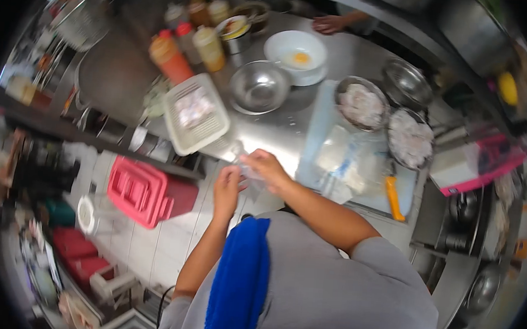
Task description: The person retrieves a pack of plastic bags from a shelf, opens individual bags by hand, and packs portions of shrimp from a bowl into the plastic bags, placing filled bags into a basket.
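Both of my hands meet at the counter's front edge around a clear plastic bag point(252, 175). My left hand point(230, 183) is closed on the bag's left side, and my right hand point(264, 166) pinches it from the right. Just beyond them is a white plastic basket point(217, 124) holding pale pieces of food point(193, 107). An empty metal bowl point(259, 88) stands behind, near a white bowl point(284, 44) with a cracked egg point(301, 58) in it. To the right, plastic bags point(343, 164) lie on a cutting board point(314, 137).
Sauce bottles point(208, 47) stand at the back left. Two metal bowls of pale food point(362, 103) and a yellow-handled knife point(394, 198) are at the right. Another person's hand point(329, 25) rests at the far edge. A red lidded bin point(136, 189) stands on the floor.
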`<state>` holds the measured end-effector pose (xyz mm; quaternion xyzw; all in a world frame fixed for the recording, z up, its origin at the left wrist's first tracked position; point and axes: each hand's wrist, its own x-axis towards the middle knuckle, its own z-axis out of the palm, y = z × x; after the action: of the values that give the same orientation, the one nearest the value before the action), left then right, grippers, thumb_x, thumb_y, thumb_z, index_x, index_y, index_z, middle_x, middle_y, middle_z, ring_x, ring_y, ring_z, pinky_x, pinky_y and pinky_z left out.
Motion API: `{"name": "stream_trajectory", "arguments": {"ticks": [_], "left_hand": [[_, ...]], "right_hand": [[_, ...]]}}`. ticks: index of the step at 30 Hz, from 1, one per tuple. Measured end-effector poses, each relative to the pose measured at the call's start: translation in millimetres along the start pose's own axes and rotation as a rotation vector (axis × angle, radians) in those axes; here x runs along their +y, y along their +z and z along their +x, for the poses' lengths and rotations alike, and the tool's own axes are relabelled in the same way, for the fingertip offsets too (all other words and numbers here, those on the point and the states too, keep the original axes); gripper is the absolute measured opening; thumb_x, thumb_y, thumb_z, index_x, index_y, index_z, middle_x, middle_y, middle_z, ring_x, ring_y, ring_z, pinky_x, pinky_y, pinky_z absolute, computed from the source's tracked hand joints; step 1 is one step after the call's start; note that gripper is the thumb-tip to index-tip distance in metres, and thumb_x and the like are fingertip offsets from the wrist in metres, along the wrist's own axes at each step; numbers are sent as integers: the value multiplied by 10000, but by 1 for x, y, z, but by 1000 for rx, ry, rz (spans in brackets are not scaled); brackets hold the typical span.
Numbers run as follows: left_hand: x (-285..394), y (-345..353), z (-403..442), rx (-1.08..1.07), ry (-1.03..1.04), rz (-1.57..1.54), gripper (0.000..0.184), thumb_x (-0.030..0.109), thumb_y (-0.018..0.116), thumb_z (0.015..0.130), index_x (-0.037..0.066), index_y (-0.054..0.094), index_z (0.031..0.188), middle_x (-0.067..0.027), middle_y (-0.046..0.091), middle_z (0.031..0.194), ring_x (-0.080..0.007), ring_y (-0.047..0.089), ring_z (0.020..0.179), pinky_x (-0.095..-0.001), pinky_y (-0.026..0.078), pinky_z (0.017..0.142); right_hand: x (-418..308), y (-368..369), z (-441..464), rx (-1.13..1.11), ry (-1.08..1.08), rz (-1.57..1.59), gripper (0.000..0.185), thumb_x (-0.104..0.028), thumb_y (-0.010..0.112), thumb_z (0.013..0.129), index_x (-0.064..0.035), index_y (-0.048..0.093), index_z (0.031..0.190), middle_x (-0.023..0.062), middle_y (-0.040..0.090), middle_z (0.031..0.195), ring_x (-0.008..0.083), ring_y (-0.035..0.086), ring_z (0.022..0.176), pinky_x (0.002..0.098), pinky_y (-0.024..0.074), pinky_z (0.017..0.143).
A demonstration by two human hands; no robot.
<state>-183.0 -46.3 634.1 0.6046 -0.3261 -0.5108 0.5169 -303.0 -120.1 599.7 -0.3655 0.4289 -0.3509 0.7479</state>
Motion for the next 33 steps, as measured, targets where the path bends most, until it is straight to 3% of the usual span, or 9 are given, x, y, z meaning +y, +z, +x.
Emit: {"name": "stream_trajectory", "arguments": {"ticks": [10,20,22,23,24,25,28,29,33], "left_hand": [[-13,-8,7,-71,-52,-38,148,228,538,918,82,540,941,-25,574,938,-146,573,882,-321,535,701],[-32,-37,20,114,-103,-126,118,108,532,854,48,513,954,-50,533,906,-160,536,864,-344,522,726],[-22,-37,17,199,399,382,250,64,592,773,20,514,1007,-95,547,935,-236,551,898,-366,480,795],[-17,-35,16,202,404,384,250,64,592,773,20,514,1007,-95,547,935,-236,551,898,-366,480,795],[14,-25,6,218,597,551,312,52,611,742,13,516,1036,-124,549,957,-280,552,912,-375,462,816],[35,-19,0,227,781,721,374,39,629,710,5,518,1065,-153,551,979,-324,554,927,-383,444,838],[49,-17,1,16,725,813,421,51,639,722,16,514,1123,-182,542,1007,-363,541,945,-404,451,815],[42,-20,5,-10,602,821,363,41,619,747,14,544,1101,-188,537,1009,-370,541,951,-425,447,802],[29,-35,8,90,608,782,190,-3,536,784,-14,649,936,-187,568,888,-335,558,863,-390,449,777]], "right_hand": [[1,-4,-7,-94,61,217,208,-246,683,827,-116,522,806,-11,544,767,90,516,716,249,423,623],[-14,-17,-8,202,85,397,137,-133,631,801,-132,538,901,-11,526,748,113,530,697,278,446,655],[-23,-3,-7,269,94,335,123,-124,605,835,-124,523,928,1,547,782,135,515,659,282,437,654],[-26,4,-7,234,-53,48,139,-142,617,836,-106,531,939,5,561,803,142,519,662,278,436,636],[-25,10,-8,198,-192,-237,162,-159,630,838,-89,538,951,10,574,824,149,523,666,273,434,617],[-14,13,-3,183,-518,-494,221,-196,645,838,-65,549,989,48,610,814,168,555,674,287,447,592],[-41,43,-28,36,-465,-685,229,-201,633,846,-68,550,1013,93,627,769,180,597,694,306,463,604],[-35,46,-25,23,-539,-741,224,-203,630,845,-75,544,1008,137,634,752,245,623,684,338,479,618],[-42,48,-34,-3,-584,-1003,180,-135,620,806,-88,540,960,114,610,787,291,606,738,381,480,642]]}}
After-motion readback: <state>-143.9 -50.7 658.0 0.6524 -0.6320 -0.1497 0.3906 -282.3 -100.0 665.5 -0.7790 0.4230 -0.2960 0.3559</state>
